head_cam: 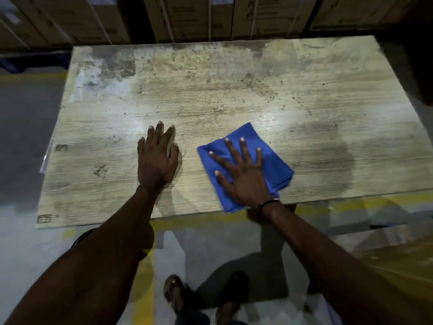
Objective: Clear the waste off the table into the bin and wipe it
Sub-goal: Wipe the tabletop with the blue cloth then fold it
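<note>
Where the right hand (246, 174) lies, fingers straight and spread wide, it presses flat on a blue cloth (271, 160); grip: none closed, palm and fingers simply bear down. Cloth folded into a rough square, soft matte weave, one corner pointing away from the person, near corner hanging just over the bench (234, 90) front edge. A thin dark band circles the right wrist.

Left hand (158, 156) also flat on the bench, just left of the cloth and apart from it, fingers straight and close together; grip holds nothing. Something pale shows along its thumb side; cannot tell what.

Bench top: rectangular board, pale wood-grain finish with fine parallel lines running side to side. Surface heavily blotched, with dark grey smears along the far edge and right side, a whitish scuffed patch at far left, and scattered dark specks. Bright glare at centre. Small dark printed marks near the left edge, unreadable.

Cardboard boxes (192, 17) stacked behind the bench, brown, strapped with pale bands; print on them too blurred to read.

Floor (23, 137) grey, smooth, with yellow painted lines (351, 202) under the bench's near edge. The person's feet (174, 292) show below in dark sandals.
</note>
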